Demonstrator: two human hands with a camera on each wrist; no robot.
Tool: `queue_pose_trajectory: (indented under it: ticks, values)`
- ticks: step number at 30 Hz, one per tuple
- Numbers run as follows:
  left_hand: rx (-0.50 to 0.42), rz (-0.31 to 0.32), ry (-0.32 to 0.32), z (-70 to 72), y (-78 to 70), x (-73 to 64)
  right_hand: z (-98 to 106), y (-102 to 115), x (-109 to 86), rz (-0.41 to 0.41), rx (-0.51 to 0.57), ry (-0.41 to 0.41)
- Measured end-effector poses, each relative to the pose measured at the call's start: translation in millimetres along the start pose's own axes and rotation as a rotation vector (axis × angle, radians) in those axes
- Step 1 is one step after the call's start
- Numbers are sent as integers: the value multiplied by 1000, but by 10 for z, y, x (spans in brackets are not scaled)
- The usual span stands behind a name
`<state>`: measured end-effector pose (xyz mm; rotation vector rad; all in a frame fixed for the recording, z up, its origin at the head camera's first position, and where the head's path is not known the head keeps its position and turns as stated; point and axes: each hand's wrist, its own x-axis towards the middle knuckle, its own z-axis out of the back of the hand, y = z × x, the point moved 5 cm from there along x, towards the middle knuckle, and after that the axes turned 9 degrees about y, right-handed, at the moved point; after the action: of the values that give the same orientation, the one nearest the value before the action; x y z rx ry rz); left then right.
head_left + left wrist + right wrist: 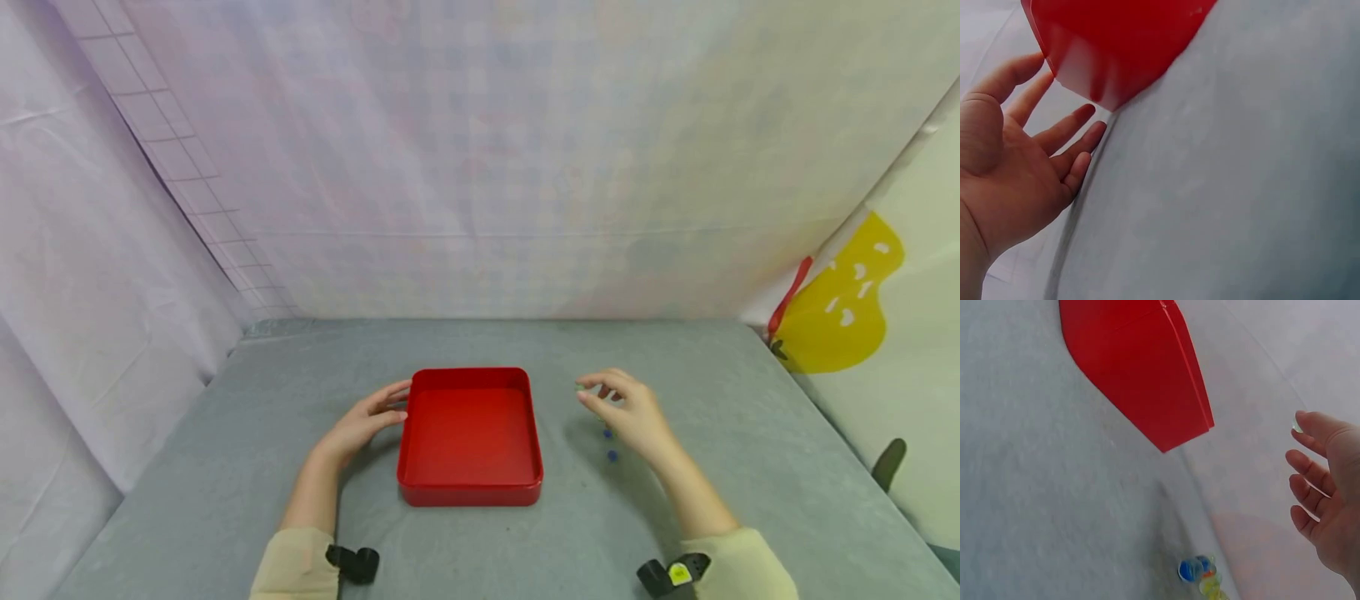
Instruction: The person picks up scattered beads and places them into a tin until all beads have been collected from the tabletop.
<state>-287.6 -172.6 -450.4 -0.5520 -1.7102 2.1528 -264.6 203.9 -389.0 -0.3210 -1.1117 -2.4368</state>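
A square red tray with low walls lies on the grey cloth. My left hand is at its left wall, fingers fairly straight and fingertips right at the rim; the left wrist view shows the palm facing the tray. To the right of the tray, my right hand is raised over the cloth. Thumb and forefinger pinch a small clear greenish marble, mostly hidden by the fingertips. Below that hand, blue marbles lie on the cloth, with yellowish ones beside them in the right wrist view.
The grey cloth covers the table. A pale curtain hangs behind it, and white sheets close off the left side. A yellow printed shape marks the right sheet.
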Motion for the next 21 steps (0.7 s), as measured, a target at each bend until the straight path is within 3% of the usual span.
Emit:
queue_pose_trajectory:
  ticks: [8,21]
  values:
    - [-50,-23,-52,-6,51,31,-107,24,72,-3,46,-6]
    - [-88,-44,-72,-27,65,55,-281,70,167,-10,78,7]
